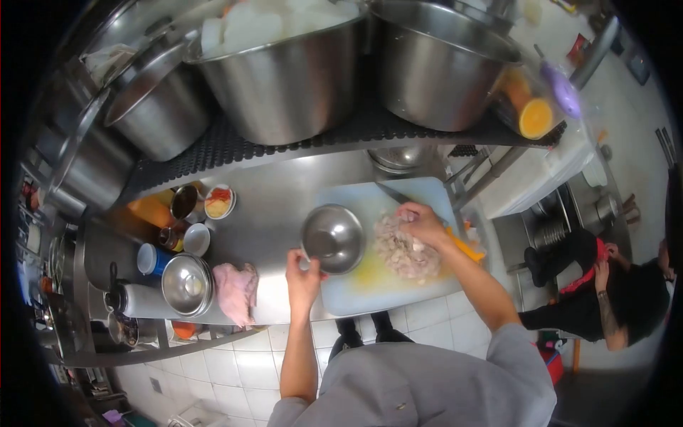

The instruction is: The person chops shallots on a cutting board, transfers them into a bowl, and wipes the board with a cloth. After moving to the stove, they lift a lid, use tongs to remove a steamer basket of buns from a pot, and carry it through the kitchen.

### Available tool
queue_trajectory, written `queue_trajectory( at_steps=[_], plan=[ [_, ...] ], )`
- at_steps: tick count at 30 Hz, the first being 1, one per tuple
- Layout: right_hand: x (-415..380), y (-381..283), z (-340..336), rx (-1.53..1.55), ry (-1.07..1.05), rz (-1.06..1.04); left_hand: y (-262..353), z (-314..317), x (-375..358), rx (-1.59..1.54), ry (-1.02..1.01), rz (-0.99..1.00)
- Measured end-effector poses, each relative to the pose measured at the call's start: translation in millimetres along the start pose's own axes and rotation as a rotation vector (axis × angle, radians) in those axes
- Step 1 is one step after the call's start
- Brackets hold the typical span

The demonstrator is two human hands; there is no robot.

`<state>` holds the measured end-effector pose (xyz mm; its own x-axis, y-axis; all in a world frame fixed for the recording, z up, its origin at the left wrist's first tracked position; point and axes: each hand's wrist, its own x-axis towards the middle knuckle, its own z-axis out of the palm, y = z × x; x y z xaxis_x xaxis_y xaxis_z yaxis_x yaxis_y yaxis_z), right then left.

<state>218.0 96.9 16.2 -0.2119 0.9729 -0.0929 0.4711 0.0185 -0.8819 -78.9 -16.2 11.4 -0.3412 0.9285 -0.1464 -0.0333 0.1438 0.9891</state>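
My left hand pinches the near left rim of a round metal bowl. The bowl is at the left part of a white cutting board, and its inside shows bare metal. Curled fingers of my right hand are at the top of a heap of chopped raw meat; what they hold is hidden. Just beyond these fingers, a knife's dark blade lies across the board's far side. A yellow-orange piece is at the board's right edge, below my right forearm.
A large piece of raw poultry lies left on the steel counter, beside stacked metal bowls. Small cups and a dish of shredded food stand farther back. Big pots fill the shelf ahead. Another person works at right.
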Motion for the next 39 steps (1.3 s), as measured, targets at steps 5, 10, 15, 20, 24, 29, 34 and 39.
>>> queue_trajectory(
  at_steps=[5,10,15,20,24,29,34,39],
  plan=[
    [-4.9,-64.3,19.6,0.304,-0.087,-0.125,19.9,46.1,-17.1,-0.079,-0.131,-0.017],
    [-9.2,-79.5,34.9,-0.141,-0.223,-0.481,28.5,58.3,-24.9,-0.124,-0.153,-0.059],
    [-26.2,-76.1,-0.6,0.178,-0.179,-0.330,4.0,51.1,-34.1,-0.185,-0.100,-0.136],
    [-83.6,-15.4,-26.8,-0.152,0.015,-0.358,-5.9,28.7,-48.0,-0.231,0.011,-0.198],
    [-124.2,32.8,-2.8,-0.437,0.214,-0.372,-12.9,9.9,-60.2,-0.248,0.085,-0.187],
    [-113.5,39.9,38.1,-0.556,0.381,-0.285,-19.8,7.3,-66.0,-0.245,0.133,-0.207],
    [-88.3,47.0,59.3,-0.615,0.481,-0.385,-18.6,12.0,-66.4,-0.226,0.078,-0.200],
    [-78.9,54.5,54.4,-0.551,0.418,-0.477,-13.1,17.0,-63.9,-0.207,0.055,-0.176]
  ],
)
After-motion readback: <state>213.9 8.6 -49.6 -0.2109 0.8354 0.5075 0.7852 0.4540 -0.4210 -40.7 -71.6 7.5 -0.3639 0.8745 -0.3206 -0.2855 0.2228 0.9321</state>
